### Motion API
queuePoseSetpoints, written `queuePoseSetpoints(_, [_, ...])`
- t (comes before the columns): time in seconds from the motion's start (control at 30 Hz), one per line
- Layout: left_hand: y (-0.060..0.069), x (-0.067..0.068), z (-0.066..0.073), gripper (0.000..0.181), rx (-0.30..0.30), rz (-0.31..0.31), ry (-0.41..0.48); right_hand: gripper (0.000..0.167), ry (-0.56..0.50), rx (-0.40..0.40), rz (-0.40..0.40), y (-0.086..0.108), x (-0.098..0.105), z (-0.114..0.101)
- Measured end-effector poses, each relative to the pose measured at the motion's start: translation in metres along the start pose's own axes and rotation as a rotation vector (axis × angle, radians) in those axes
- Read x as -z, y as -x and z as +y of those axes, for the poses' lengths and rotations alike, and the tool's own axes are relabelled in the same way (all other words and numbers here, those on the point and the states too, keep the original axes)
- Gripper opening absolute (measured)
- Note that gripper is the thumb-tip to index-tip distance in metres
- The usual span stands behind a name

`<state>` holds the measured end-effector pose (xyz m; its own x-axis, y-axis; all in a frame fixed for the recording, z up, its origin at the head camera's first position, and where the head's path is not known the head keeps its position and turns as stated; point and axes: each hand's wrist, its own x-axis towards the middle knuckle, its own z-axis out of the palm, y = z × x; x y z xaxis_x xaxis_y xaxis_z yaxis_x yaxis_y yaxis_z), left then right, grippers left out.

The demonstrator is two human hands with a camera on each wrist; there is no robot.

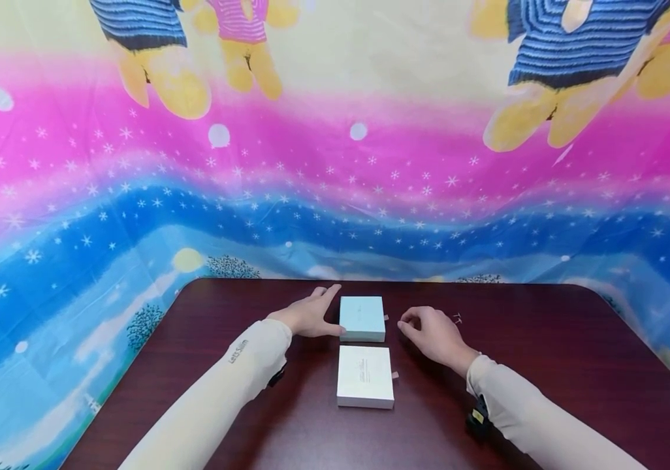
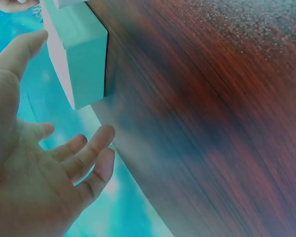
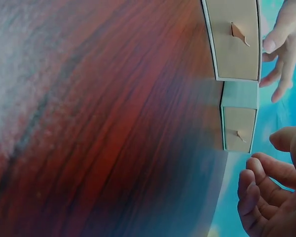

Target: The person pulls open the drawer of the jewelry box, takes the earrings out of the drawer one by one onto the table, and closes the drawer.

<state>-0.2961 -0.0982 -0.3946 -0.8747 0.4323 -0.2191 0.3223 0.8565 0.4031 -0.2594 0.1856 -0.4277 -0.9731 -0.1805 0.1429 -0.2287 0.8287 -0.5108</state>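
Note:
A mint-green box [image 1: 362,318] lies on the dark table with a small pull tab on its right side. Nearer to me is a white box [image 1: 364,376], which has a similar tab [image 3: 240,33] on a tan drawer front. My left hand [image 1: 310,314] is at the green box's left side, fingers spread and thumb at its near left corner; whether the thumb touches cannot be told. To the right of the green box is my right hand [image 1: 432,331], fingers loosely bent and nothing between them. In the right wrist view its thumb and fingertips stand apart.
Two small, thin, pale pieces [image 1: 457,318] lie on the table beyond my right hand. The reddish-brown table [image 1: 288,431] ends at a far edge against a printed cloth backdrop [image 1: 311,163]. A dark wrist device [image 1: 478,418] sits at the right sleeve.

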Motion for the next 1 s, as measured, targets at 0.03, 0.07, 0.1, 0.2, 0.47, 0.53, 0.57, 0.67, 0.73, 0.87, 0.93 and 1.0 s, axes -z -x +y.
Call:
queuePoseSetpoints(0.03, [0.001, 0.0, 0.0, 0.1, -0.004, 0.003, 0.002, 0.017, 0.007, 0.007, 0.005, 0.001, 0.0, -0.001])
queuePoseSetpoints(0.07, [0.001, -0.001, 0.0, 0.1, -0.005, 0.005, 0.002, 0.016, 0.012, 0.011, 0.008, 0.002, 0.0, -0.001])
queuePoseSetpoints(0.1, [0.001, -0.001, 0.0, 0.1, -0.008, 0.007, 0.001, 0.016, 0.018, 0.015, 0.011, 0.003, 0.001, -0.002])
queuePoseSetpoints(0.2, [0.001, -0.004, -0.001, 0.098, -0.019, 0.017, -0.016, 0.015, 0.056, 0.036, 0.025, 0.006, 0.0, -0.002])
queuePoseSetpoints(0.47, [0.004, -0.007, -0.002, 0.094, -0.069, 0.067, -0.062, 0.019, 0.142, 0.068, 0.04, 0.013, 0.002, -0.003])
queuePoseSetpoints(0.53, [0.006, -0.007, -0.002, 0.092, -0.076, 0.079, -0.06, 0.019, 0.156, 0.073, 0.038, 0.014, 0.002, -0.003])
queuePoseSetpoints(0.57, [0.007, -0.007, -0.002, 0.092, -0.079, 0.085, -0.06, 0.02, 0.162, 0.075, 0.039, 0.015, 0.002, -0.003])
queuePoseSetpoints(0.67, [0.01, -0.007, -0.001, 0.089, -0.092, 0.097, -0.056, 0.02, 0.176, 0.079, 0.04, 0.017, 0.002, -0.004])
queuePoseSetpoints(0.73, [0.012, -0.006, 0.0, 0.088, -0.1, 0.101, -0.058, 0.02, 0.184, 0.083, 0.041, 0.019, 0.003, -0.004])
queuePoseSetpoints(0.87, [0.015, -0.005, 0.001, 0.086, -0.119, 0.107, -0.076, 0.019, 0.191, 0.094, 0.042, 0.022, 0.004, -0.006])
queuePoseSetpoints(0.93, [0.016, -0.005, 0.001, 0.085, -0.126, 0.112, -0.083, 0.019, 0.192, 0.099, 0.041, 0.024, 0.005, -0.007])
queuePoseSetpoints(1.0, [0.017, -0.006, 0.0, 0.084, -0.133, 0.123, -0.089, 0.018, 0.195, 0.104, 0.041, 0.025, 0.006, -0.009])
